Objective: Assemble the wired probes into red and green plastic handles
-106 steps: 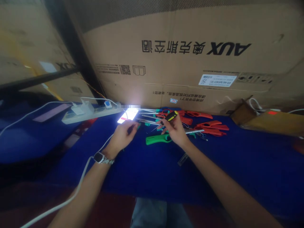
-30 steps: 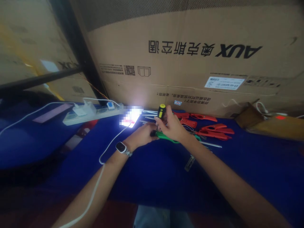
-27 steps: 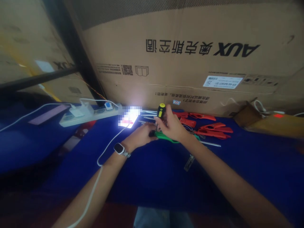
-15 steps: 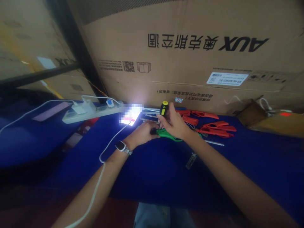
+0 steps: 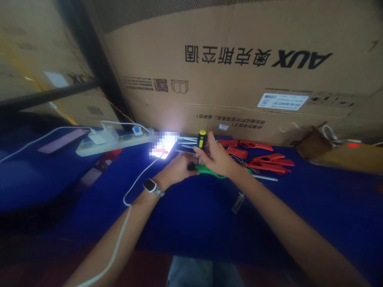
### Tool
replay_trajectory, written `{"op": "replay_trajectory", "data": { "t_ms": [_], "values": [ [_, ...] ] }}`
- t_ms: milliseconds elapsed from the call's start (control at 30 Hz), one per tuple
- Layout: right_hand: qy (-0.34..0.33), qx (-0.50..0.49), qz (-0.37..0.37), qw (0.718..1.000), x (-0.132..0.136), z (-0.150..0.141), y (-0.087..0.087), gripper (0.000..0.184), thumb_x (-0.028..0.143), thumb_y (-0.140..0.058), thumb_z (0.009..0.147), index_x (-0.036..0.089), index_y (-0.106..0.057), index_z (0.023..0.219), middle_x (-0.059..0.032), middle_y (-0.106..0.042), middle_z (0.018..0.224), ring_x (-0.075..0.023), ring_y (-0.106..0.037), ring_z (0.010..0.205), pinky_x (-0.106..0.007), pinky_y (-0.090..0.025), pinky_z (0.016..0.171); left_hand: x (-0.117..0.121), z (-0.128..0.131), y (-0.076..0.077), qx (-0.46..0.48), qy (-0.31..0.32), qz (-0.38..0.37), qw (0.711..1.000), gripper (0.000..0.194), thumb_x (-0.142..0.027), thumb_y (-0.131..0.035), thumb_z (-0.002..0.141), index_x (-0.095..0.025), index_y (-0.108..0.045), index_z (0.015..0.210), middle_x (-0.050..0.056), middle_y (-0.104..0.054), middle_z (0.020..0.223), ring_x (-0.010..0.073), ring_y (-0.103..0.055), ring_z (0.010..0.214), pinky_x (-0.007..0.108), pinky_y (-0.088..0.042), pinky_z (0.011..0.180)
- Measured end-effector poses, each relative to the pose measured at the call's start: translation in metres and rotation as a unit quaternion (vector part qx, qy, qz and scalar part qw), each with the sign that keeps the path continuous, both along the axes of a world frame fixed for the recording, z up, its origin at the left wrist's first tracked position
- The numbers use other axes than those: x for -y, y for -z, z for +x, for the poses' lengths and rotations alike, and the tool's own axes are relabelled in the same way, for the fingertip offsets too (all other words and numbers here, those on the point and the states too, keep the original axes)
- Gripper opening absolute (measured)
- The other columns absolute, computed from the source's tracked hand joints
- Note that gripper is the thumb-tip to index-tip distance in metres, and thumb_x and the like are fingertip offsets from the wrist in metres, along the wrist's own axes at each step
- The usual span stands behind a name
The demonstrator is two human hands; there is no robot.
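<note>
A short screwdriver (image 5: 202, 138) with a yellow and black handle stands nearly upright in the fingers of my right hand (image 5: 216, 157). Its tip is hidden behind the fingers. Low on the blue cloth, my left hand (image 5: 179, 167) is closed on the black end of a green plastic casing (image 5: 208, 171), shaped like a gas lighter body. My right hand covers part of that casing. Several red plastic casings (image 5: 269, 162) of similar shape lie just to the right. Thin metal rods (image 5: 188, 140) rest behind my hands. A small clear piece (image 5: 238, 203) lies in front of my right forearm.
At the left back stands a white power strip (image 5: 119, 141) with plugs in it. A brightly lit phone (image 5: 164, 147) trails a white cable over my left forearm. Large cardboard boxes (image 5: 227, 87) form the back wall. An open carton (image 5: 344, 153) sits at the right.
The whole view shifts slightly. Both hands keep their grips on the screwdriver and the green casing, with the screwdriver still upright. Nothing else visibly moves.
</note>
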State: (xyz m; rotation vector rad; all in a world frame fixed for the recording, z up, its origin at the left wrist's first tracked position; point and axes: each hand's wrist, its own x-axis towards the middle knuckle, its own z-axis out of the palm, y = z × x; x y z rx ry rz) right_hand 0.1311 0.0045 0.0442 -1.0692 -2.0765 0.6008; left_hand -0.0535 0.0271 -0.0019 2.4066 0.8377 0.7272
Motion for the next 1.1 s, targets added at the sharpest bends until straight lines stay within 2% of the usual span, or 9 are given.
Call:
{"op": "replay_trajectory", "data": {
  "t_ms": [333,467,667,833,1100],
  "values": [
    [-0.005,-0.061,-0.059,0.996,-0.004,-0.001,0.008,0.038,0.044,-0.055,0.094,0.023,-0.035,0.12,-0.0008,-0.066,0.075,-0.0204,-0.067,0.062,-0.034,-0.054,0.056,-0.002,-0.001,0.001,-0.007,-0.004,-0.002,1.0,0.021,-0.024,-0.078,0.077,-0.019,-0.073,0.097,0.007,-0.075,0.101,0.0271,-0.067,0.103,0.041,-0.05,0.094],
    [-0.033,-0.089,-0.088,0.992,-0.01,0.001,0.01,0.04,0.045,-0.053,0.095,0.024,-0.034,0.122,0.0012,-0.065,0.075,-0.0188,-0.068,0.059,-0.035,-0.057,0.055,-0.003,-0.002,0.001,-0.034,-0.013,0.023,0.999,0.022,-0.028,-0.081,0.076,-0.02,-0.074,0.095,0.006,-0.076,0.101,0.0261,-0.068,0.096,0.039,-0.05,0.088],
    [-0.078,-0.078,-0.092,0.99,-0.011,-0.001,0.003,0.034,0.04,-0.055,0.094,0.023,-0.039,0.119,0.0015,-0.066,0.076,-0.0168,-0.067,0.056,-0.034,-0.057,0.053,0.0,0.0,-0.004,-0.056,-0.033,0.034,0.997,0.021,-0.028,-0.083,0.075,-0.019,-0.074,0.091,0.007,-0.076,0.102,0.0291,-0.068,0.102,0.042,-0.047,0.094],
    [-0.056,-0.087,-0.107,0.989,-0.015,-0.001,-0.004,0.028,0.037,-0.06,0.09,0.02,-0.046,0.107,-0.0007,-0.069,0.076,-0.0171,-0.069,0.056,-0.034,-0.059,0.055,-0.002,-0.001,-0.001,-0.039,-0.029,0.029,0.998,0.024,-0.031,-0.086,0.072,-0.018,-0.075,0.09,0.007,-0.076,0.099,0.0271,-0.068,0.096,0.039,-0.049,0.087],
    [-0.041,-0.095,-0.1,0.99,-0.009,-0.008,-0.003,0.033,0.035,-0.065,0.086,0.02,-0.051,0.111,-0.0012,-0.069,0.075,-0.0183,-0.068,0.058,-0.035,-0.06,0.058,-0.005,-0.003,0.006,-0.025,-0.032,0.047,0.998,0.027,-0.032,-0.086,0.071,-0.019,-0.074,0.092,0.007,-0.076,0.103,0.0289,-0.068,0.101,0.042,-0.049,0.092]
  ]
}}
